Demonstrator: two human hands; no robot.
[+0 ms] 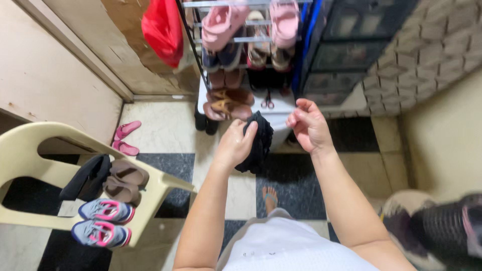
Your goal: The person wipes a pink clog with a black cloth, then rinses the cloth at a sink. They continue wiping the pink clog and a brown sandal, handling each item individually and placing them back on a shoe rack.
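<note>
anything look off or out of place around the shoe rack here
Yes. The wooden panel behind the red bag looks chipped and peeling, and pink sandals lie loose on the floor, off the shoe rack. The left hand grips a black cloth.

Checkered black-and-cream tile floor (165, 131), cream plastic chair (30, 150), metal shoe rack (251, 39), wooden door (125, 45), dark drawer unit (351, 50)

Black cloth (257, 143), pink sandals (125, 137), brown slippers (227, 103), black-and-cream checkered floor (165, 165), red bag (163, 30).
</note>
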